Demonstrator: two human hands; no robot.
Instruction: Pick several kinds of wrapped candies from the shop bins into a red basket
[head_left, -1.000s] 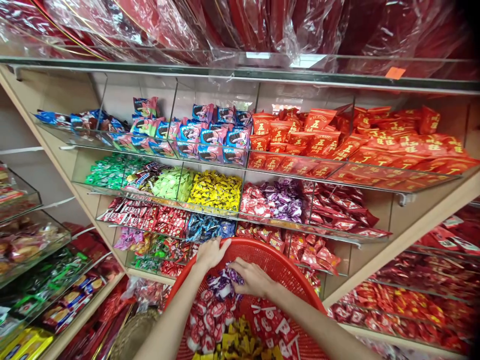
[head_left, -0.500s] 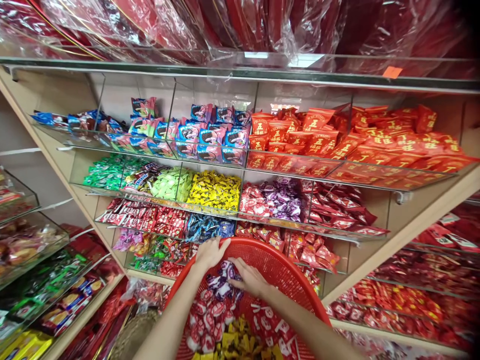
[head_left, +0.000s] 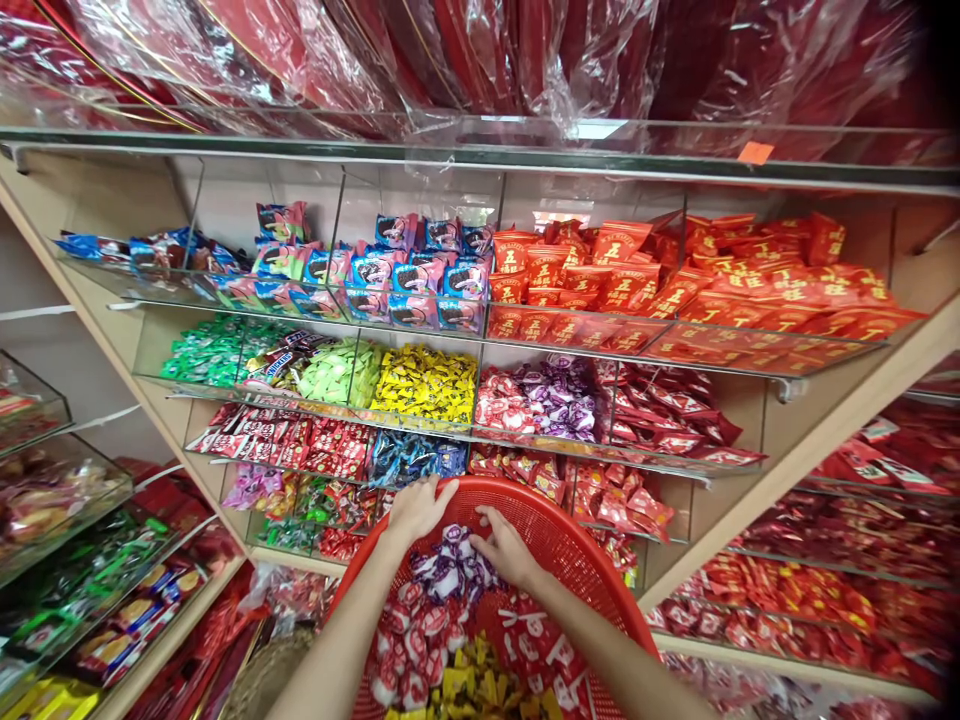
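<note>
A round red plastic basket [head_left: 600, 560] is right below me, its far edge against the shelves. My left hand [head_left: 418, 512] is closed over the far-left rim. Inside, my right hand [head_left: 508, 548] has its fingers apart, beside a pile of purple-and-white wrapped candies [head_left: 454, 562]; the fingertips are at or just above the pile's right side. Nearer to me in the basket lie red-and-white candies [head_left: 412, 640], yellow-wrapped candies [head_left: 480, 685] and red packets with white print [head_left: 541, 640]. My forearms hide part of the contents.
Glass-fronted shelves rise ahead, holding purple candies [head_left: 562, 398], yellow candies [head_left: 426, 385], orange-red packets [head_left: 622, 275] and blue-pink cookie packs [head_left: 405, 275]. A glass shelf edge [head_left: 450, 160] crosses above. More candy racks stand left and right; a woven basket [head_left: 274, 665] sits lower left.
My right hand has opened and drawn slightly right, off the purple candies, which now show more fully. The left hand keeps its hold on the rim. The view has shifted slightly.
</note>
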